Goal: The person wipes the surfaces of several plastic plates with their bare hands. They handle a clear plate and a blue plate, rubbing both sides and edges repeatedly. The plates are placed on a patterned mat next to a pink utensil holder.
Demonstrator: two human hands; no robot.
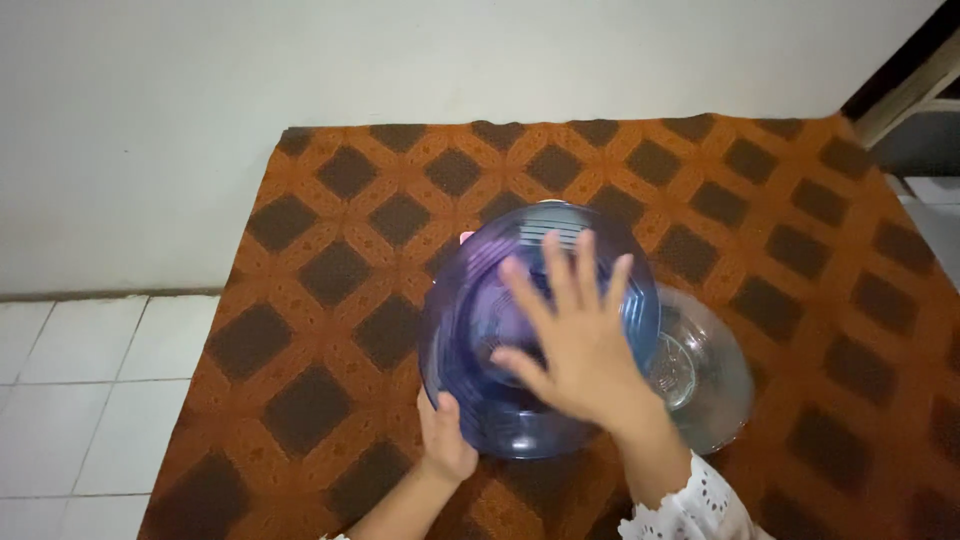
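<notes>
Purple see-through bowl [500, 330] sits tipped up on the orange and brown patterned cloth [340, 230], its hollow facing the camera, pretty much mid-frame. The person's right hand [575, 345] is pressed flat against the inside of it, fingers [560, 270] spread wide open, not gripping anything. Down at the lower rim, the left hand [445, 440] has its fingers closed on the bowl's edge, thumb on top. Just to the right, a clear glass bowl [700, 375] rests on the cloth, partly tucked behind the purple 1. White tiled floor [80, 400] shows on the left, pale wall [400, 60] beyond.
</notes>
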